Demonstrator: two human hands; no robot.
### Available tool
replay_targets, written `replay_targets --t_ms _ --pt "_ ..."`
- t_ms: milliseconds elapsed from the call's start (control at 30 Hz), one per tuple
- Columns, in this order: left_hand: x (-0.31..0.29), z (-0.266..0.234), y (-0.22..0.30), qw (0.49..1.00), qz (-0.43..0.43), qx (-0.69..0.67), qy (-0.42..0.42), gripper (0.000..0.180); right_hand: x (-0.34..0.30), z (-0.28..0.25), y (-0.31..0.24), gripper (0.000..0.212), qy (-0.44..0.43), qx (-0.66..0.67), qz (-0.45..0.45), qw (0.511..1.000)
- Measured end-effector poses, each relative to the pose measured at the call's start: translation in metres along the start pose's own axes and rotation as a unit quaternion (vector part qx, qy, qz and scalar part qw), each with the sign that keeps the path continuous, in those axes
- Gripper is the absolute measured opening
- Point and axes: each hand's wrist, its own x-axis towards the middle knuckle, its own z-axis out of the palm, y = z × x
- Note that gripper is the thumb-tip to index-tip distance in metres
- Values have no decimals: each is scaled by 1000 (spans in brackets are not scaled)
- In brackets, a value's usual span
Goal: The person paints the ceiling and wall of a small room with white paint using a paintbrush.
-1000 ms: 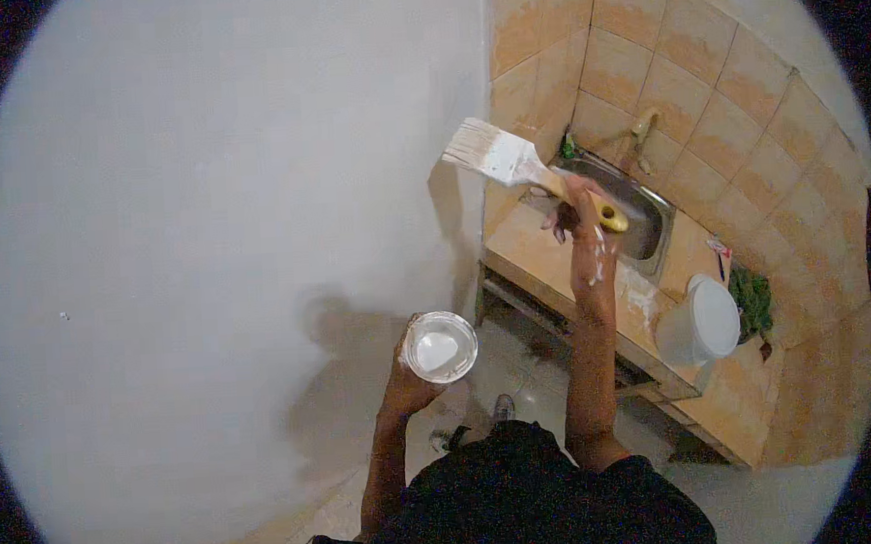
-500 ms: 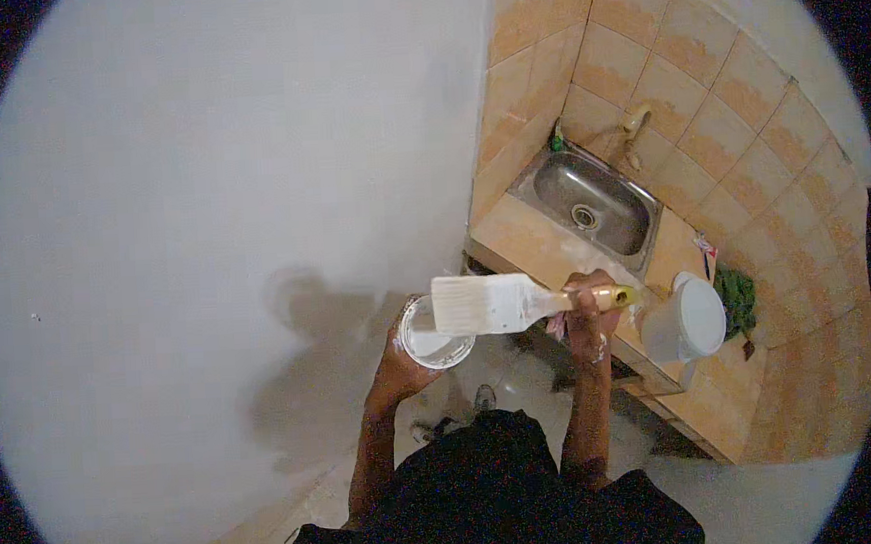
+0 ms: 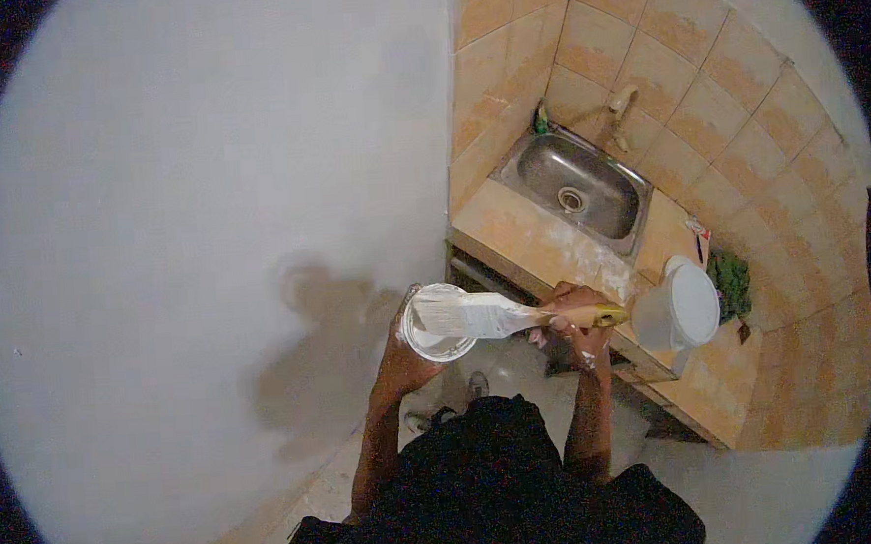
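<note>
My left hand [image 3: 402,360] is closed around a white paint tub [image 3: 442,353], gripping it from the left side with its open top toward me. White paint coats the tub's inside and rim. In my right hand [image 3: 578,324] is a wide paintbrush [image 3: 492,315], held by its yellowish handle and pointing left. The pale bristles lie over the tub's mouth, and the tip reaches toward its far left wall; whether they touch the paint I cannot tell. White smears mark my right wrist.
A pale painted wall [image 3: 203,166] fills the left. On the right, a tiled counter [image 3: 512,224] holds a steel sink [image 3: 588,180], a white lidded bucket [image 3: 688,303] and a green leafy-looking bundle [image 3: 730,281]. A tap [image 3: 622,114] juts from the tiled wall.
My right hand has brought the brush lower and slightly left, so its bristles now sit across the tub's opening. The handle end has tipped a little. The left hand keeps its hold.
</note>
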Motion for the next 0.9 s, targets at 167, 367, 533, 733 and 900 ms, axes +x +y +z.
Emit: replay_targets --t_ms 167,367,533,733,900 --pt "0 6 -8 1000 -12 27 -12 58 -27 10 45 21 157 -150 -61 974" --pt "3 11 -3 1000 -13 -10 5 54 9 10 13 20 87 -89 -67 990" --pt "3 9 -5 999 30 -16 12 54 26 12 -19 18 16 -21 -75 997" --pt "2 11 2 998 27 52 19 56 46 -5 -50 17 -61 59 -78 993" --pt "-14 25 -34 996 -30 -35 76 59 65 -6 -90 16 -124 130 -77 981"
